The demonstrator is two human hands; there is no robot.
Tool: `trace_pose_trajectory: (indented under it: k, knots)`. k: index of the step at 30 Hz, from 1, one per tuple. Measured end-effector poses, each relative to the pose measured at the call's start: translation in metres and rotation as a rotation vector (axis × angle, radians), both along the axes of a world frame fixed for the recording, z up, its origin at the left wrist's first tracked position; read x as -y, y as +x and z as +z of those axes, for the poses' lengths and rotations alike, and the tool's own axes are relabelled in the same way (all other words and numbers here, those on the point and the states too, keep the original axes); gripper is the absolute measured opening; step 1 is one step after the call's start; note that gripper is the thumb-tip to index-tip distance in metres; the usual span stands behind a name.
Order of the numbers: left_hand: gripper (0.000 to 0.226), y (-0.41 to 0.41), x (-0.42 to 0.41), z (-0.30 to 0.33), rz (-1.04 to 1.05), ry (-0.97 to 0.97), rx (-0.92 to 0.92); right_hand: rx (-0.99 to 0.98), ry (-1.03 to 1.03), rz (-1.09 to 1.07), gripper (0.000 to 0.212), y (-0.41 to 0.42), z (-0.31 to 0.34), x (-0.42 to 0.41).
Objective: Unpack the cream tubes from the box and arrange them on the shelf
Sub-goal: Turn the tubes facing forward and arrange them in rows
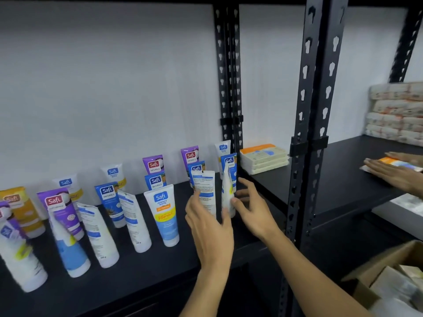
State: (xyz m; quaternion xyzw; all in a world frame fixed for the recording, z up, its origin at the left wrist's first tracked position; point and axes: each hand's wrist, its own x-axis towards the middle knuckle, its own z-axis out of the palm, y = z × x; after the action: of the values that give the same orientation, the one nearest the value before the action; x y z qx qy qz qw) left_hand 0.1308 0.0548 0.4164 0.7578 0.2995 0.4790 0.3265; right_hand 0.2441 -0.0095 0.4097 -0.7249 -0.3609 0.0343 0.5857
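Cream tubes [163,213] crowd the shelf [160,266]; left hand [210,227] grips one tube [204,191], right hand [249,207], fingers spread, steadies another [227,195]. A nudge could topple neighbours.

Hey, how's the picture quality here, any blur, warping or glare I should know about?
Head view: wide-angle bending bows the black uprights outward; the tubes at far left are smeared and stretched, as are the stacked packs at right; the Perfect White tube near centre reads sharp; the left hand and right hand are fairly crisp; lighting is even, the wall bright, no harsh glare.
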Motion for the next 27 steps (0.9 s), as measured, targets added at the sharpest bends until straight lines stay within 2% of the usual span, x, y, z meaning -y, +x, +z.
trace_pose_trajectory:
  k: [6,11,16,23,27]
  knots:
    - [0.077,0.010,-0.020,-0.001,-0.004,-0.046,-0.040,0.063,-0.014,0.037,0.059,0.004,-0.007,-0.004]
    - [0.078,0.013,-0.030,-0.004,0.032,-0.060,-0.122,0.072,-0.021,0.019,0.070,0.005,-0.009,-0.006]
    - [0.070,0.011,-0.032,-0.006,0.003,-0.091,-0.097,0.095,-0.035,-0.034,0.071,0.003,-0.011,-0.007]
    - [0.066,0.007,-0.036,-0.012,-0.093,-0.154,-0.020,0.161,-0.028,-0.315,0.064,-0.006,-0.013,-0.004]
    - [0.068,0.007,-0.038,-0.013,-0.087,-0.181,0.005,0.170,-0.033,-0.365,0.067,-0.009,-0.015,-0.005]
